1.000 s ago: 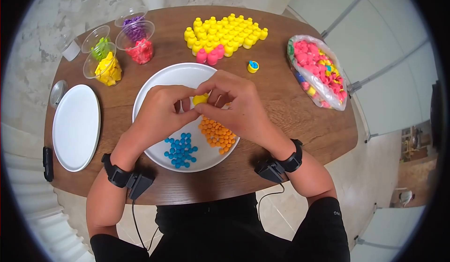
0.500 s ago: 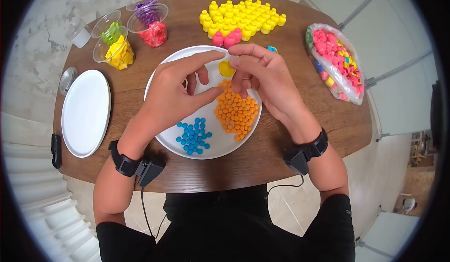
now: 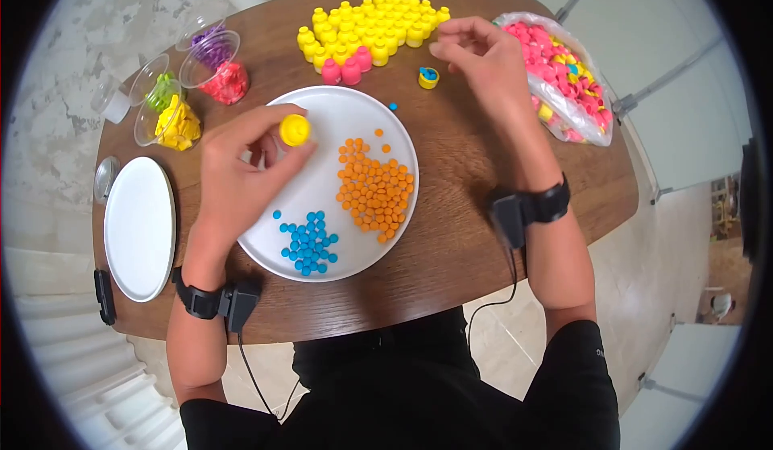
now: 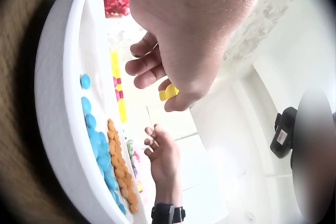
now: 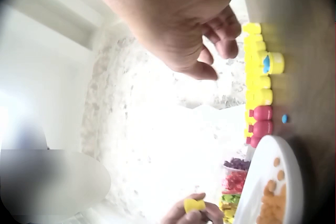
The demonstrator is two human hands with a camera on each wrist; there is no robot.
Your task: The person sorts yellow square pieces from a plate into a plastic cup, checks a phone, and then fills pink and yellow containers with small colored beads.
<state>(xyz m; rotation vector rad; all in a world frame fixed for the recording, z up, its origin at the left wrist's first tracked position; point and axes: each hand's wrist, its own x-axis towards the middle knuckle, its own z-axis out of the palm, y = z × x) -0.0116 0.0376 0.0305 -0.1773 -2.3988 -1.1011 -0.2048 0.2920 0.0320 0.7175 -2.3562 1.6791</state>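
My left hand (image 3: 241,164) pinches a small yellow bottle (image 3: 295,130) between thumb and fingers, over the left side of a round white plate (image 3: 322,100). On that plate lie a pile of blue button-like pieces (image 3: 310,245) and a larger pile of orange ones (image 3: 374,192). My right hand (image 3: 487,59) hovers at the far right with loosely bent fingers and nothing held, between a group of yellow bottles (image 3: 374,23) and a plastic bag of pink and yellow parts (image 3: 564,80). Near it stands a small yellow container (image 3: 428,77) with blue pieces in its top.
Several pink bottles (image 3: 351,72) stand before the yellow group. Clear cups of yellow (image 3: 177,125), green, red (image 3: 227,84) and purple pieces are at the back left. An oval-looking white plate (image 3: 139,229) lies left. One blue piece (image 3: 393,106) sits on the table.
My hands were together over the plate at the yellow bottle. They have parted: the left moved left carrying the bottle, the right moved away to the far right, holding nothing.
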